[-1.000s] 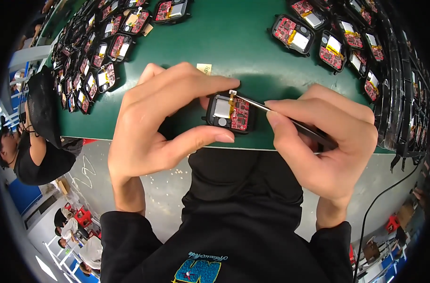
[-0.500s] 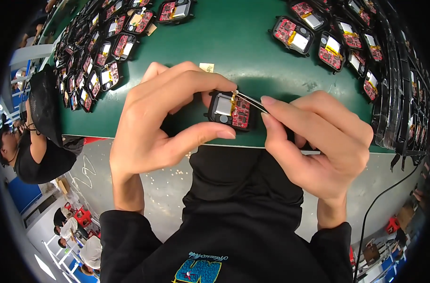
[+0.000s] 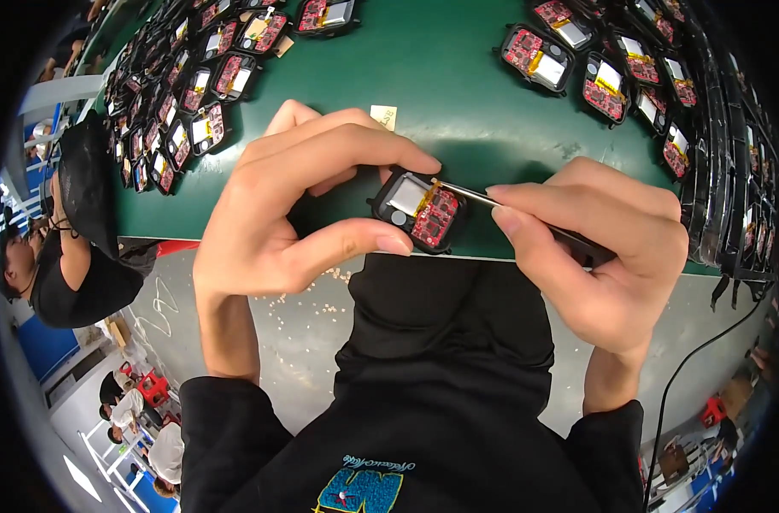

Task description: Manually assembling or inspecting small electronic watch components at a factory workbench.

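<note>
Between the thumb and index finger of my left hand (image 3: 274,197), a small black housing (image 3: 392,232) is held near the table's front edge. Inside it lie a red circuit board (image 3: 437,221), a silver battery (image 3: 409,195) and a strip of yellow tape (image 3: 427,200) between them. My right hand (image 3: 607,248) pinches a pair of metal tweezers (image 3: 466,192). Their tips touch the housing's upper right part, by the top end of the yellow tape. Whether they grip anything there is too small to tell.
Many similar open housings (image 3: 208,128) crowd the green table (image 3: 423,68) at the left, with more (image 3: 605,90) at the right. A small pale label (image 3: 383,117) lies behind my left hand. Stacked black trays (image 3: 712,188) stand at the right edge. Another person (image 3: 64,274) sits at the left.
The housing has turned clockwise and now sits tilted in my left hand. My right hand and the tweezers have shifted slightly right and down; the tips stay at the housing's upper part.
</note>
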### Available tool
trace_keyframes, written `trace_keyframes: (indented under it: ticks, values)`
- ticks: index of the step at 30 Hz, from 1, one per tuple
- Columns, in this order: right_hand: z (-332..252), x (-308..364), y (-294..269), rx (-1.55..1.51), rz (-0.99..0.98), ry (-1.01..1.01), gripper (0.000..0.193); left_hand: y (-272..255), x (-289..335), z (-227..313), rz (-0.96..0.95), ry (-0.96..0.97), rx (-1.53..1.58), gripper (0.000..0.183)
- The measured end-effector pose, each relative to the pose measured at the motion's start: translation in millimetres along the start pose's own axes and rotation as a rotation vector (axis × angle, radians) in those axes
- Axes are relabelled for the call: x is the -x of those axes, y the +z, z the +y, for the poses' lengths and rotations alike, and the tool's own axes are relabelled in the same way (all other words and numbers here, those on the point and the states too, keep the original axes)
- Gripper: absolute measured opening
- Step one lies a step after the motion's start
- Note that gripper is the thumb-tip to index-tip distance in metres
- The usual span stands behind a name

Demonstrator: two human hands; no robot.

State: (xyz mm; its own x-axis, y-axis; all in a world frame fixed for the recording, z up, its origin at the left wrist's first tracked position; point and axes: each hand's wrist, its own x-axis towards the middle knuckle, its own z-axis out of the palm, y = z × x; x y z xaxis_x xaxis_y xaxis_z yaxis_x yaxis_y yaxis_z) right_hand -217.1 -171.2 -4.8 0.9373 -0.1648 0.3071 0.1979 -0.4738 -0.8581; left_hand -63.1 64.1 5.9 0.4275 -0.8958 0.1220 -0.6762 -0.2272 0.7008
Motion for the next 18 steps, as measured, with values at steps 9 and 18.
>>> trace_keyframes:
  ticks: [9, 18]
  values:
    - [0, 1, 4, -0.025, 0.001, 0.032, 0.017, 1, 0, 1, -0.002, 0.012, -0.052, 0.074]
    - [0, 5, 4, 0.01, -0.014, 0.015, 0.018, 3, -2, 3, -0.018, 0.113, -0.104, 0.062]
